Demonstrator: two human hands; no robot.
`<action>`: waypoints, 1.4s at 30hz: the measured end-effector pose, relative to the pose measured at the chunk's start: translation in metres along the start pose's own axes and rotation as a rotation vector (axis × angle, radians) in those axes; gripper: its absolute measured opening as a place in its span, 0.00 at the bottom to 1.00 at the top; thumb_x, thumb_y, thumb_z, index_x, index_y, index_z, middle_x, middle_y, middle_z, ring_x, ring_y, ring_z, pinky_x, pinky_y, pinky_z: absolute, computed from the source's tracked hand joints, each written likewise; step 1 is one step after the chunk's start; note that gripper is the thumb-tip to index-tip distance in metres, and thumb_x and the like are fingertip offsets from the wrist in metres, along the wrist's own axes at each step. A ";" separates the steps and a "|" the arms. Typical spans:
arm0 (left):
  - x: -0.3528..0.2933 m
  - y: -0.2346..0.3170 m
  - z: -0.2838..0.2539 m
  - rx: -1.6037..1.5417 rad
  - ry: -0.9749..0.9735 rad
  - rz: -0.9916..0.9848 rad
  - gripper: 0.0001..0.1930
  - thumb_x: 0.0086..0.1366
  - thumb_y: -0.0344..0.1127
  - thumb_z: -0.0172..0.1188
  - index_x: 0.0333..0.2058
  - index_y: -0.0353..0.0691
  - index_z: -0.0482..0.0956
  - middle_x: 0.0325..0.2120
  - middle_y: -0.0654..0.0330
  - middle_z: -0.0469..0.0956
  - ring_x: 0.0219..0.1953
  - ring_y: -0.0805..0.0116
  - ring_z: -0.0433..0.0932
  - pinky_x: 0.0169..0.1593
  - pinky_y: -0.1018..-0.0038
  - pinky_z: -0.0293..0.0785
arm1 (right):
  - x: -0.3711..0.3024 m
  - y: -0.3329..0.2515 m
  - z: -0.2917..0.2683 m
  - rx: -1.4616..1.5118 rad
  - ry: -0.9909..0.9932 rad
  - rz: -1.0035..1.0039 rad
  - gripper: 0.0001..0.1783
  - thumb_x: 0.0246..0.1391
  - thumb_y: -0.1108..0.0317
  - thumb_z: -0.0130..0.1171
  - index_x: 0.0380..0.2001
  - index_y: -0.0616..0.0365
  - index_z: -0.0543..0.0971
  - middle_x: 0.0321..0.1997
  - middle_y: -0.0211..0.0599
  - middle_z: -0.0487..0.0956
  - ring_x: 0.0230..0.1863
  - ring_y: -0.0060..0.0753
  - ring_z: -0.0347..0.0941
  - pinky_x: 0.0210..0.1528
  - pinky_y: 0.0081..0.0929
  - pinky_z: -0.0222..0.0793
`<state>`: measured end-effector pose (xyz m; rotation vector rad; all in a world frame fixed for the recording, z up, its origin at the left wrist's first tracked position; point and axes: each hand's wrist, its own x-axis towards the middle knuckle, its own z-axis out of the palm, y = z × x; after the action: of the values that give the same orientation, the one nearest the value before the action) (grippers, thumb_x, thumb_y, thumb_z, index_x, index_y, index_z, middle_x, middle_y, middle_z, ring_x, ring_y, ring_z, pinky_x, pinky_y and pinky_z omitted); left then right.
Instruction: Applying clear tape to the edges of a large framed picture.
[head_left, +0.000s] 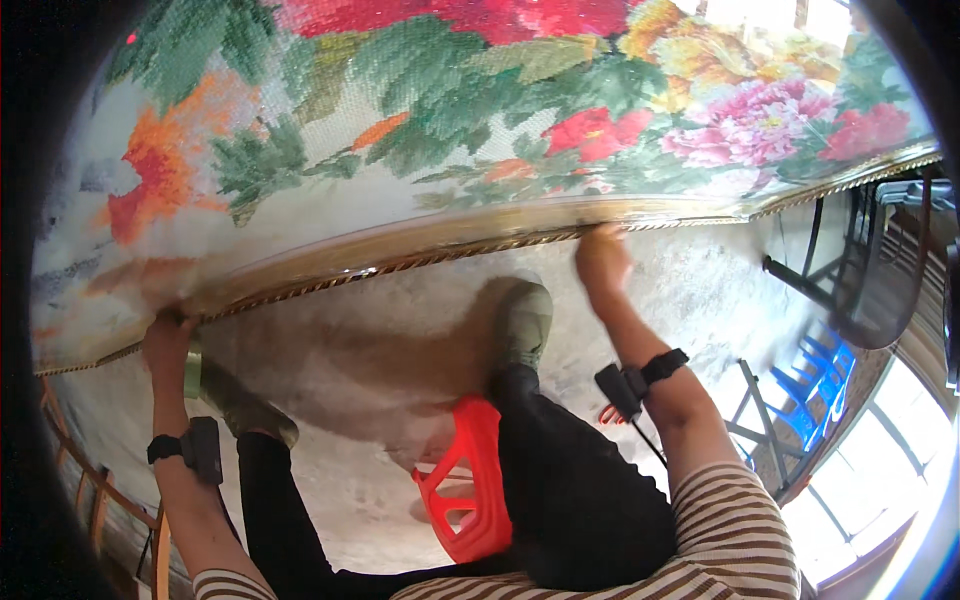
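A large panel or cover point(330, 210) printed with peonies and green leaves spreads before me, its surface glossy and finely textured. A gold, rope-like trim point(430, 261) runs along its near edge. My left hand point(167, 343) is closed at that edge on the left, fingertips partly hidden. Beside its wrist shows a pale green strip point(193, 373), too little visible to name. My right hand point(603, 268) is closed against the trim right of centre, slightly blurred. Whatever its fingers pinch, if anything, is hidden.
A red plastic stool point(470, 490) is under me, between my legs. My shoes point(527, 318) rest on the grey floor point(400, 350) below the trim. To the right are a dark chair point(870, 290) and a blue plastic seat point(820, 385); wooden chair parts point(100, 490) are at left.
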<state>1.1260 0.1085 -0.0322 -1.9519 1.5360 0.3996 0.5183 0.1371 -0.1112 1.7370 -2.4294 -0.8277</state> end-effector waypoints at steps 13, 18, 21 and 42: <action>0.001 0.010 -0.006 0.113 -0.112 -0.080 0.25 0.56 0.53 0.48 0.45 0.41 0.69 0.34 0.47 0.75 0.38 0.51 0.73 0.39 0.60 0.70 | 0.010 0.010 -0.057 0.840 0.304 -0.670 0.01 0.40 0.74 0.54 0.20 0.58 0.72 0.19 0.38 0.71 0.23 0.43 0.69 0.26 0.34 0.67; 0.008 -0.014 0.011 0.248 -0.098 -0.029 0.25 0.55 0.55 0.48 0.43 0.42 0.71 0.35 0.46 0.74 0.39 0.51 0.73 0.39 0.60 0.70 | 0.026 0.056 -0.014 0.522 0.399 -0.271 0.05 0.43 0.68 0.50 0.18 0.55 0.73 0.18 0.41 0.71 0.24 0.41 0.70 0.28 0.35 0.68; 0.014 -0.008 0.019 0.192 -0.035 -0.024 0.25 0.54 0.57 0.49 0.41 0.42 0.73 0.36 0.45 0.74 0.39 0.51 0.74 0.39 0.60 0.70 | 0.076 0.169 0.066 0.268 0.388 -0.011 0.10 0.47 0.65 0.46 0.18 0.54 0.73 0.19 0.43 0.72 0.23 0.42 0.70 0.28 0.37 0.68; 0.022 -0.067 0.055 0.322 -0.038 -0.007 0.26 0.55 0.55 0.53 0.41 0.36 0.73 0.31 0.47 0.76 0.31 0.54 0.76 0.31 0.66 0.73 | 0.121 0.204 0.075 0.206 -0.194 0.340 0.21 0.49 0.66 0.40 0.47 0.62 0.66 0.58 0.53 0.58 0.54 0.55 0.60 0.54 0.42 0.59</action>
<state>1.2035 0.1348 -0.0682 -1.6895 1.4677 0.1713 0.2719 0.1058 -0.1170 1.2830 -2.9162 -0.7573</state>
